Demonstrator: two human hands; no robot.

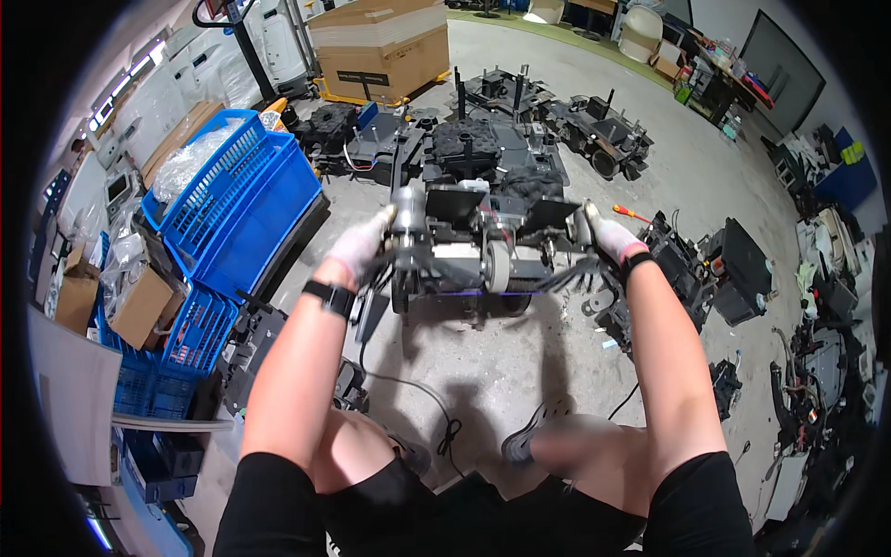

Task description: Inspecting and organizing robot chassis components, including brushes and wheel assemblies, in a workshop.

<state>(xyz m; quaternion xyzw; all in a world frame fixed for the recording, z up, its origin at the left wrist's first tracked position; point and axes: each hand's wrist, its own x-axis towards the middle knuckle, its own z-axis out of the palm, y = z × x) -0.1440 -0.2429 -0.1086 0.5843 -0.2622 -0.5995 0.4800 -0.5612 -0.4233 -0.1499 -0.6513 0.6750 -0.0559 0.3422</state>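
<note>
A black and silver wheeled machine chassis is held up in front of me, tilted, with its shadow on the floor below. A pale wheel shows at its middle, and dark brush-like bristles stick out at both sides. My left hand, in a white and pink glove, is closed on its left end beside a silver motor-like cylinder. Gripping the right end is my gloved right hand. The fingertips of both hands are partly hidden behind the chassis.
Several similar chassis stand just beyond. Blue plastic crates and a large cardboard box are at left. A red and yellow screwdriver and black parts lie at right. A black cable runs across the floor near my feet.
</note>
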